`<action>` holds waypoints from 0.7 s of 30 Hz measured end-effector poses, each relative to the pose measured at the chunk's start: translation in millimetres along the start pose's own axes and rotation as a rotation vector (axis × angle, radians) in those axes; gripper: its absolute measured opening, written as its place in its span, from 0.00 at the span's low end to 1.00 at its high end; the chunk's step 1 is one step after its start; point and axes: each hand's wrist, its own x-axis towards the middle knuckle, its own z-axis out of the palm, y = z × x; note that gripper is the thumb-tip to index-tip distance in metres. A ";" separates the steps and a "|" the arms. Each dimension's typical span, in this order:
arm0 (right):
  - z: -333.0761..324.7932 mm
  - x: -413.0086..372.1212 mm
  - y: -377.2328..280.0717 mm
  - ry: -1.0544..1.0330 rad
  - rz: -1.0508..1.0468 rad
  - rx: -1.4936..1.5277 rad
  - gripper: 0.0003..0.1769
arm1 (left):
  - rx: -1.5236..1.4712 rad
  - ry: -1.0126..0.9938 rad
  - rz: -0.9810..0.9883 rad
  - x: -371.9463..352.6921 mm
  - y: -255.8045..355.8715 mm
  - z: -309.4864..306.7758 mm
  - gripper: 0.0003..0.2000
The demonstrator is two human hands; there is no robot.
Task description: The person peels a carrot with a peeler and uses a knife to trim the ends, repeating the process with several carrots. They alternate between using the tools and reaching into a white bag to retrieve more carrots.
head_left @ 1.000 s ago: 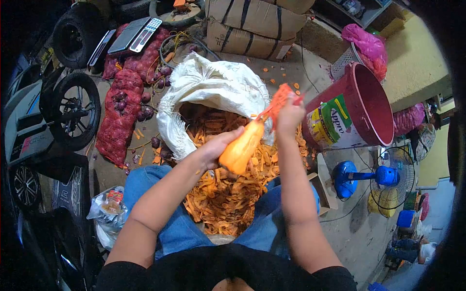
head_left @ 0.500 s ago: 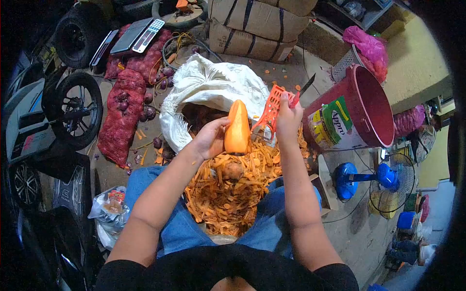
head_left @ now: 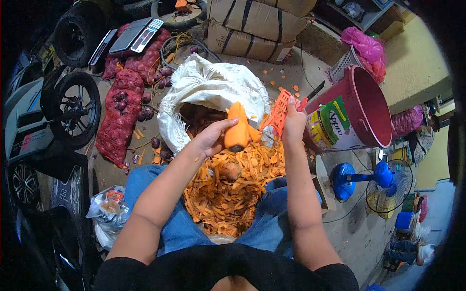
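Carrot (head_left: 237, 132): in front of the person, above the heap of peelings (head_left: 221, 203); it lies against the fingers of the left hand, on their right side.
Long axis: runs roughly away from the person, dark blunt end nearer the body, narrow end towards the white sack (head_left: 218, 77).
Left hand (head_left: 211, 138): partly closed, pinching the carrot's left side; the nearer hand.
Peeler (head_left: 277, 116): red-orange, to the carrot's right, its head slanting back towards the carrot; whether they touch cannot be told.
Right hand (head_left: 293, 125): closed round the peeler's handle, farther from the carrot; a dark blade (head_left: 316, 91) juts out beyond it.
Bucket (head_left: 347, 111): just right of the right hand.
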 end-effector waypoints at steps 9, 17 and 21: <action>-8.8 4.8 6.0 -0.021 -0.025 -0.085 0.13 | 0.266 0.123 -0.022 2.6 -4.0 1.4 0.26; -7.7 5.1 8.6 -0.018 -0.068 -0.067 0.14 | 0.436 0.079 0.082 0.6 -5.6 5.0 0.30; -6.0 0.9 8.5 -0.061 0.018 -0.082 0.14 | 0.197 0.074 0.042 0.9 -1.0 5.7 0.23</action>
